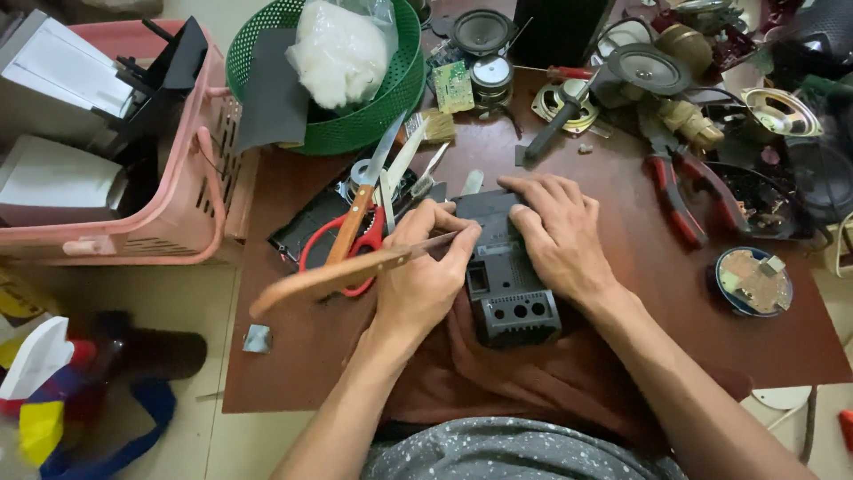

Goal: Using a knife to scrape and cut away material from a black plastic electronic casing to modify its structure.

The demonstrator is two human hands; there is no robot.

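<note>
We see both hands at the middle of a dark brown table. The left hand has its fingers closed around the wooden handle of a knife; the handle runs out toward 8 o'clock and the narrow blade points toward 2 o'clock, its tip meeting the edge of a dark grey plastic casing. We cannot tell how far the tip has entered the seam.

The right hand lies flat on top of the casing, fingers together and stretched toward 10 o'clock, pressing the upper half of it down. The casing sits at the table's centre, directly in front of the person, its near end showing three round holes and resting on a reddish-brown cloth.

At 10 o'clock from the left hand we note red-handled scissors lying on a black flat part. At 2 o'clock from the right hand lie red-handled pliers. At 3 o'clock, near the table edge, sits a small round circuit board in a blue rim. At 11 o'clock stands a green basket with a white bag inside; a pink basket stands off the table at 9 o'clock. Loudspeaker parts crowd the far edge at 1 o'clock.
</note>
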